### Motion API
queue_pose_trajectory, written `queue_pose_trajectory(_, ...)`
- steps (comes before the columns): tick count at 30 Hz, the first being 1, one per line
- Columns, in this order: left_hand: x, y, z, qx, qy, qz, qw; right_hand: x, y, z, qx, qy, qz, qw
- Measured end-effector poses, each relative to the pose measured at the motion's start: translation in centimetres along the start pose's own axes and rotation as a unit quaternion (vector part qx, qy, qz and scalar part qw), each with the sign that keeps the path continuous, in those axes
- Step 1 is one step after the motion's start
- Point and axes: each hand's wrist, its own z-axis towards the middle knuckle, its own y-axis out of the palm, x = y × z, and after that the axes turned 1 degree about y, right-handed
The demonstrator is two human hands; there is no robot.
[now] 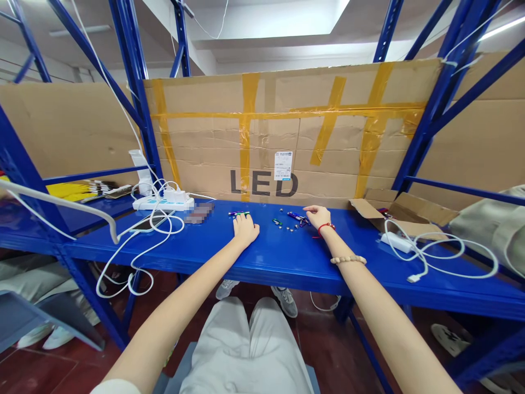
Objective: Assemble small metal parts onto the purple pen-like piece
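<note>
My left hand [245,231] rests palm down on the blue table, thumb apart from the fingers. Slim shiny blue and green rods [238,213] lie at its fingertips; the fingers hide part of them, and they seem to touch. Over to the right, my right hand [318,216] is bent at the fingers, with no held thing showing. Beside it is a small pile of shiny blue and purple metal pieces [298,218]. A short green piece [277,221] lies between the hands, and several tiny silver bits [291,229] are scattered nearby.
A white power strip [163,203] with tangled cables and a phone [150,223] lie at the left. At the right are an open cardboard box [404,212] and a coiled white cable [441,246]. A tall cardboard panel [205,148] closes the back, between blue posts.
</note>
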Motion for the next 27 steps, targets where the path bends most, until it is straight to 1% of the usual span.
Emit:
queue_pose_trajectory(2, -0.3, 0.3, 0.2, -0.017, 0.014, -0.008, 1.0, 0.0, 0.0, 0.0, 0.001, 0.0, 0.002, 1.0)
queue_pose_trajectory(4, -0.6, 0.4, 0.3, -0.032, 0.042, -0.022, 0.998, 0.0, 0.0, 0.0, 0.0, 0.001, 0.003, 1.0)
queue_pose_trajectory(8, -0.8, 0.3, 0.6, -0.053, 0.119, -0.064, 0.989, 0.1, 0.1, 0.0, -0.002, 0.0, 0.005, 1.0)
queue_pose_trajectory(12, -0.9, 0.3, 0.5, -0.064, 0.2, -0.103, 0.972, 0.1, 0.1, 0.0, 0.001, 0.0, 0.005, 1.0)
queue_pose_trajectory(16, -0.6, 0.0, 0.3, -0.042, 0.222, -0.108, 0.968, -0.1, 0.1, 0.0, 0.006, -0.001, 0.004, 1.0)
queue_pose_trajectory(18, -0.2, -0.7, 0.3, -0.016, 0.231, -0.102, 0.968, -0.3, 0.0, -0.1, 0.011, -0.01, 0.005, 1.0)
queue_pose_trajectory(20, 0.4, -2.0, -0.1, 0.016, 0.25, -0.098, 0.963, -0.5, 0.0, -0.3, 0.024, -0.024, 0.007, 0.999)
queue_pose_trajectory(22, 0.9, -3.4, -1.2, 0.044, 0.272, -0.095, 0.957, -0.8, -0.1, -0.5, 0.045, -0.044, 0.013, 0.998)
queue_pose_trajectory(23, 1.0, -4.0, -2.1, 0.06, 0.277, -0.095, 0.954, -1.0, -0.2, -0.7, 0.058, -0.057, 0.017, 0.997)
queue_pose_trajectory(25, 0.9, -4.9, -4.8, 0.097, 0.268, -0.096, 0.954, -1.5, -0.5, -1.0, 0.091, -0.089, 0.031, 0.991)
queue_pose_trajectory(27, 0.1, -5.0, -7.9, 0.12, 0.249, -0.102, 0.956, -2.1, -1.0, -1.2, 0.133, -0.129, 0.05, 0.981)
